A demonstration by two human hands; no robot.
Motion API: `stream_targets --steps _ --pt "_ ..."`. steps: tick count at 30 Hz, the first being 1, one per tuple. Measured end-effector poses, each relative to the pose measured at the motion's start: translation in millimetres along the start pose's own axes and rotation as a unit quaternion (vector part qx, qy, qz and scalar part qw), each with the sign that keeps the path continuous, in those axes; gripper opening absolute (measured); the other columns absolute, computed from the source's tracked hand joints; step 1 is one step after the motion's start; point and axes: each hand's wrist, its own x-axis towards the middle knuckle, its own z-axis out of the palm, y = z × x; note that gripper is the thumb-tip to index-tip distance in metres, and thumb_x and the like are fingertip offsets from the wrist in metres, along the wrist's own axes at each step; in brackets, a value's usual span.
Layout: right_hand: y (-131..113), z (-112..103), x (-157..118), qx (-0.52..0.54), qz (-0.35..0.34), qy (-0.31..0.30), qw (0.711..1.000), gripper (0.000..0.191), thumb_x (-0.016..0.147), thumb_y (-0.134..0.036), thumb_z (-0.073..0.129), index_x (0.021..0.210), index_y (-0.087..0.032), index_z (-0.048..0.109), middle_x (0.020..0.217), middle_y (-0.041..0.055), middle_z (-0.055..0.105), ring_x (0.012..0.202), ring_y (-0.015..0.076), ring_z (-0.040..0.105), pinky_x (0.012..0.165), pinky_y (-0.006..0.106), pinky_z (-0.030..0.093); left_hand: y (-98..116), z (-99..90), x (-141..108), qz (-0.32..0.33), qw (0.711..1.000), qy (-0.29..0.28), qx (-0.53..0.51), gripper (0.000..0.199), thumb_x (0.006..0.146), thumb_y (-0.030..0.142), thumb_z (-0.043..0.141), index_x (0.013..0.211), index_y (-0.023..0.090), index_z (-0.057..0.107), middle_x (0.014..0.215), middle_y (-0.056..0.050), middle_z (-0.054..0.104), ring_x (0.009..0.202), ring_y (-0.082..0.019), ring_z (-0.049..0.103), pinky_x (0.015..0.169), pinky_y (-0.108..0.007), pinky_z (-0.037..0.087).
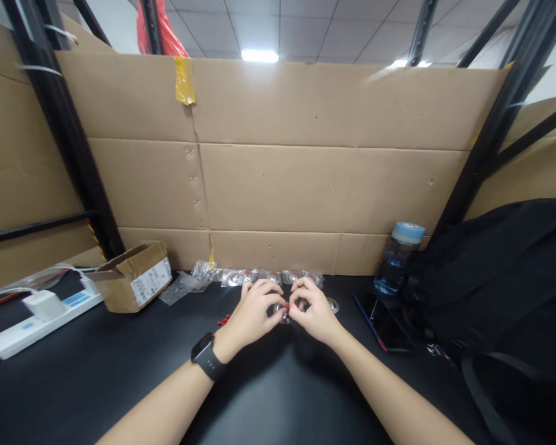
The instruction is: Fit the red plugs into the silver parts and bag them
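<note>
My left hand (258, 309), with a dark smartwatch (208, 356) on the wrist, has its fingers closed round a small shiny round metal piece (285, 317). Its exact kind is partly hidden by the fingers. My right hand (314, 311) meets it from the other side, thumb and fingertips pinched at a small red piece (286, 305) against the metal. Several small red pieces (223, 320) lie beside my left hand. A silver ring-shaped part (333, 305) rests on the black table just right of my right hand.
Clear plastic bags (234, 277) with round silver parts and red bits line the cardboard wall (269, 191). At left stand an open carton (132, 278) and a white power strip (74, 307). A water bottle (398, 259), phone (390, 327), pen (369, 321) and black backpack (495, 290) occupy the right.
</note>
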Motion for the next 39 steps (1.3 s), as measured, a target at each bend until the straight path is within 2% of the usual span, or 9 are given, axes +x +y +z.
stream_targets --steps 4,8,11,16,23,32,36,39 --pt "4 -2 0 -0.054 -0.026 -0.041 0.997 0.010 0.081 -0.013 0.061 0.074 -0.019 0.064 0.096 0.0028 0.056 0.075 0.0130 0.057 0.067 0.025 0.049 -1 3.3 -1 -0.001 1.000 -0.004 0.009 0.006 0.089 0.024 0.065 0.087 0.025 0.071 0.106 -0.003 0.069 0.113 -0.025 0.054 0.098 -0.043 0.032" --pt "5 -14 0 -0.184 -0.033 -0.088 0.979 0.003 0.086 -0.019 0.063 0.086 -0.021 0.065 0.091 0.0021 0.062 0.087 0.0176 0.060 0.080 0.029 0.047 -4 4.5 -3 -0.030 0.999 -0.032 0.030 0.006 0.088 0.023 0.063 0.082 0.022 0.066 0.095 -0.002 0.069 0.101 -0.023 0.056 0.090 -0.040 0.032" --pt "10 -22 -2 -0.272 0.001 -0.109 0.956 0.013 0.084 -0.018 0.065 0.096 -0.023 0.066 0.096 0.0029 0.066 0.089 0.0184 0.062 0.076 0.027 0.045 -9 7.5 -5 -0.041 0.996 -0.064 0.052 0.010 0.093 0.022 0.054 0.087 0.022 0.063 0.089 -0.002 0.067 0.093 -0.022 0.056 0.084 -0.038 0.032" --pt "22 -25 -4 -0.326 0.055 -0.166 0.929 0.014 0.082 -0.016 0.065 0.091 -0.025 0.070 0.093 0.0019 0.070 0.086 0.0190 0.066 0.066 0.025 0.039 -17 12.0 -9 -0.029 0.991 -0.110 0.071 0.014 0.096 0.018 0.049 0.089 0.021 0.061 0.091 -0.003 0.067 0.093 -0.022 0.056 0.081 -0.036 0.030" --pt "25 -20 -2 -0.358 0.053 -0.161 0.918 0.014 0.087 -0.020 0.062 0.092 -0.027 0.073 0.095 0.0032 0.073 0.084 0.0209 0.069 0.062 0.026 0.039 -17 12.1 -12 -0.020 0.990 -0.108 0.083 0.013 0.094 0.018 0.052 0.088 0.022 0.063 0.090 -0.004 0.067 0.089 -0.022 0.058 0.081 -0.037 0.029" --pt "25 -16 -2 -0.360 0.054 -0.156 0.918 0.012 0.089 -0.017 0.059 0.088 -0.024 0.068 0.094 0.0044 0.071 0.082 0.0207 0.067 0.066 0.027 0.041 -13 19.2 -13 -0.004 0.988 -0.098 0.121 0.015 0.091 0.010 0.050 0.086 0.021 0.060 0.092 -0.007 0.065 0.093 -0.025 0.056 0.084 -0.040 0.032" --pt "27 -13 0 -0.289 0.029 -0.133 0.948 0.011 0.093 -0.016 0.054 0.089 -0.021 0.063 0.094 0.0048 0.067 0.086 0.0192 0.064 0.073 0.028 0.044 -14 20.5 -11 -0.005 0.989 -0.060 0.138 0.011 0.094 0.015 0.052 0.094 0.020 0.062 0.113 -0.010 0.061 0.108 -0.028 0.051 0.087 -0.041 0.034" --pt "28 -12 4 -0.220 0.010 -0.093 0.971 0.012 0.096 -0.018 0.052 0.088 -0.020 0.061 0.093 0.0045 0.063 0.087 0.0180 0.061 0.081 0.030 0.046 -16 18.0 -7 -0.036 0.993 -0.030 0.111 0.010 0.098 0.021 0.052 0.098 0.022 0.062 0.114 -0.007 0.060 0.110 -0.026 0.050 0.089 -0.040 0.035"
